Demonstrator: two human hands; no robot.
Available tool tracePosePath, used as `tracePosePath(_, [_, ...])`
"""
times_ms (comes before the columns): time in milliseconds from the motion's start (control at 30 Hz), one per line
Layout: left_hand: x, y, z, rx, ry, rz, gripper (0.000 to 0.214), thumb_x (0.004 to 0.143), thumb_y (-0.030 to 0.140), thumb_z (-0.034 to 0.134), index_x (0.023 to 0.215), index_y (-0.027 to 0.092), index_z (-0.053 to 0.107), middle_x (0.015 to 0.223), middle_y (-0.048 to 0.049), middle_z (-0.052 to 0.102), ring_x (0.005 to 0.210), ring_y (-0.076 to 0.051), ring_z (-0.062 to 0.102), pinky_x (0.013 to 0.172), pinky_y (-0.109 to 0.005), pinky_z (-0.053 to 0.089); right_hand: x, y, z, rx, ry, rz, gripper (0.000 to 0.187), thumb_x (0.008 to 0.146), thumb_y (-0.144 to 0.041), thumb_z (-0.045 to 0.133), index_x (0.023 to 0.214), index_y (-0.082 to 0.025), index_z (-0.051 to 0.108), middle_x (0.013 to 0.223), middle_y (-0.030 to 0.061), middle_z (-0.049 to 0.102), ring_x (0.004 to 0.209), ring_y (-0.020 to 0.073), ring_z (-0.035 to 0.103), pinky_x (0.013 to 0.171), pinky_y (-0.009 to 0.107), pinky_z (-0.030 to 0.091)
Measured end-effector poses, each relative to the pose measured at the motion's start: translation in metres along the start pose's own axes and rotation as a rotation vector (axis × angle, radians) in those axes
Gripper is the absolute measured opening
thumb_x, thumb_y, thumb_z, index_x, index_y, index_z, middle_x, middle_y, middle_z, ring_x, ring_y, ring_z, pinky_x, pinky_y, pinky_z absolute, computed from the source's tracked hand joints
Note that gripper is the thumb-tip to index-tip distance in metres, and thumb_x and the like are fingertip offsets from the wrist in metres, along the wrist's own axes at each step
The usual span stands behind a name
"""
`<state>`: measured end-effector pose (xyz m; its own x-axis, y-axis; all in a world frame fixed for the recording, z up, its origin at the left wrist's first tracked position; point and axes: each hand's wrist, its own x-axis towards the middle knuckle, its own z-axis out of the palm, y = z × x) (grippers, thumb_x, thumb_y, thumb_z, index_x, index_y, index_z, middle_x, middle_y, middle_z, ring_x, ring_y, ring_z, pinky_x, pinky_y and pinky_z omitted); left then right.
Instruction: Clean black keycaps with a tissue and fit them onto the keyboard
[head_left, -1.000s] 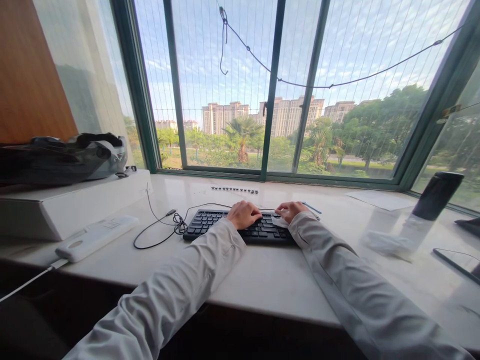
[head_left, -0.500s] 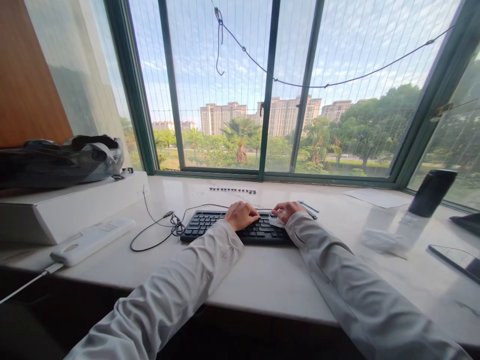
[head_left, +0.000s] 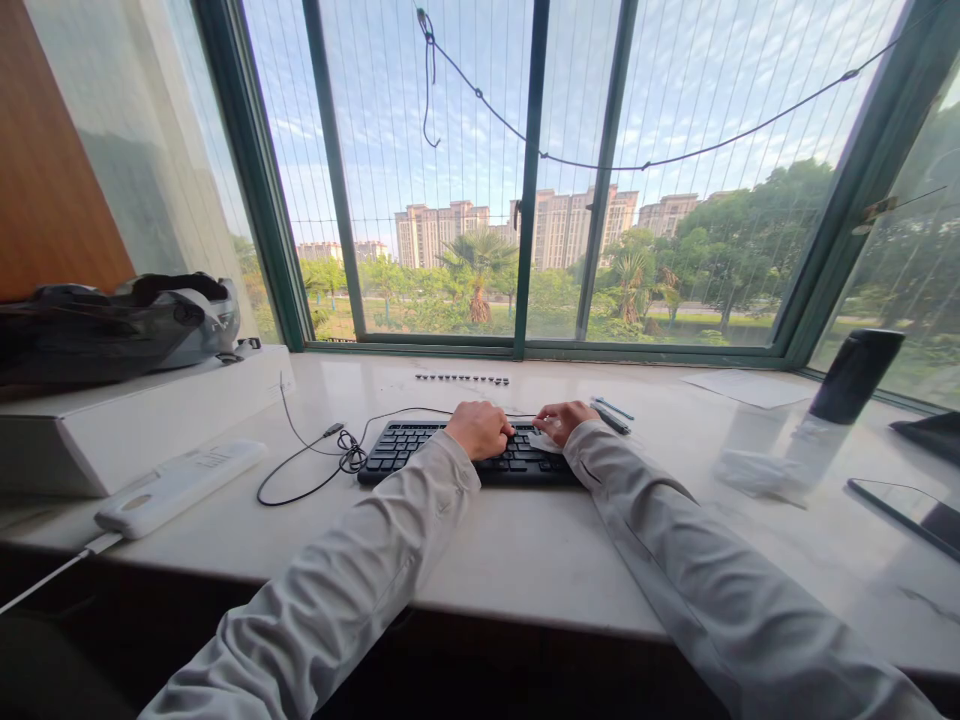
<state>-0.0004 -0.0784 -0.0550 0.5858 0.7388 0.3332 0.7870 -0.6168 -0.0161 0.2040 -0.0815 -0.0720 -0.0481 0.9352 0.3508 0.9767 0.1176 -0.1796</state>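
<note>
A black keyboard (head_left: 394,450) lies on the white tabletop in front of me. My left hand (head_left: 480,430) is over its middle, fingers curled and closed; what they grip, if anything, is hidden under the hand. To its right, my right hand (head_left: 562,422) is closed with thumb and fingers pinched around a white tissue (head_left: 546,443), which hangs over the right-hand keys. Behind the keyboard, a row of small black keycaps (head_left: 463,379) lies on the tabletop. Beside my right hand are a dark slim tool (head_left: 611,418) and a thin blue stick (head_left: 613,407).
A coiled cable (head_left: 349,452) lies left of the keyboard. Further left are a white power strip (head_left: 180,487) and a white box (head_left: 112,425) bearing a dark visor-like object (head_left: 127,325). At right are a black bottle (head_left: 859,375), clear plastic wrap (head_left: 761,472), paper (head_left: 746,387) and a phone (head_left: 907,515).
The view has shifted slightly. My right hand's fingers have drawn in a little closer to my left hand, with the tissue. My left hand stays on the keyboard, its fingers slightly more curled.
</note>
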Motion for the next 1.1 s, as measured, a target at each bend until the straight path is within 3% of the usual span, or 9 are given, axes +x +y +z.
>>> tracePosePath(200, [0.006, -0.002, -0.007, 0.009, -0.100, -0.002, 0.031, 0.071, 0.024, 0.056, 0.093, 0.035, 0.074, 0.096, -0.0038, 0.072, 0.089, -0.023, 0.064, 0.077, -0.031, 0.045, -0.003, -0.008, 0.003, 0.020, -0.021, -0.015, 0.027, 0.078, -0.050, 0.055, 0.091, -0.034, 0.072, 0.095, 0.0022, 0.072, 0.090, 0.0242, 0.064, 0.073, 0.033, 0.046])
tracePosePath(633, [0.006, 0.017, -0.007, 0.174, -0.066, 0.104, 0.026, 0.072, 0.019, 0.055, 0.087, 0.023, 0.076, 0.086, -0.0101, 0.072, 0.083, -0.023, 0.066, 0.071, -0.031, 0.046, -0.002, -0.006, 0.004, -0.013, -0.033, -0.025, 0.029, 0.080, -0.051, 0.051, 0.094, -0.034, 0.071, 0.095, 0.0007, 0.072, 0.090, 0.0205, 0.065, 0.075, 0.029, 0.045])
tracePosePath(767, [0.003, 0.008, -0.002, 0.082, -0.015, -0.012, 0.032, 0.072, 0.018, 0.053, 0.092, 0.031, 0.075, 0.090, -0.0033, 0.073, 0.085, -0.021, 0.066, 0.074, -0.030, 0.048, -0.001, -0.005, 0.004, -0.016, -0.026, -0.023, 0.028, 0.080, -0.050, 0.051, 0.093, -0.036, 0.071, 0.096, 0.0004, 0.072, 0.091, 0.0214, 0.065, 0.075, 0.030, 0.046])
tracePosePath(900, [0.000, 0.002, 0.002, 0.050, 0.113, -0.107, 0.041, 0.078, 0.016, 0.047, 0.106, 0.034, 0.070, 0.098, -0.0015, 0.072, 0.092, -0.019, 0.065, 0.081, -0.030, 0.048, -0.001, -0.004, 0.002, -0.018, -0.003, -0.016, 0.027, 0.080, -0.050, 0.051, 0.092, -0.036, 0.071, 0.094, -0.0002, 0.072, 0.088, 0.0220, 0.065, 0.072, 0.031, 0.046])
tracePosePath(1100, [0.001, 0.002, 0.007, -0.029, 0.033, -0.048, 0.038, 0.074, 0.013, 0.050, 0.095, 0.035, 0.073, 0.104, 0.0048, 0.071, 0.099, -0.017, 0.064, 0.085, -0.028, 0.048, 0.000, -0.001, 0.003, -0.014, 0.000, -0.017, 0.028, 0.080, -0.050, 0.052, 0.095, -0.036, 0.071, 0.094, 0.0006, 0.072, 0.088, 0.0213, 0.065, 0.072, 0.030, 0.046])
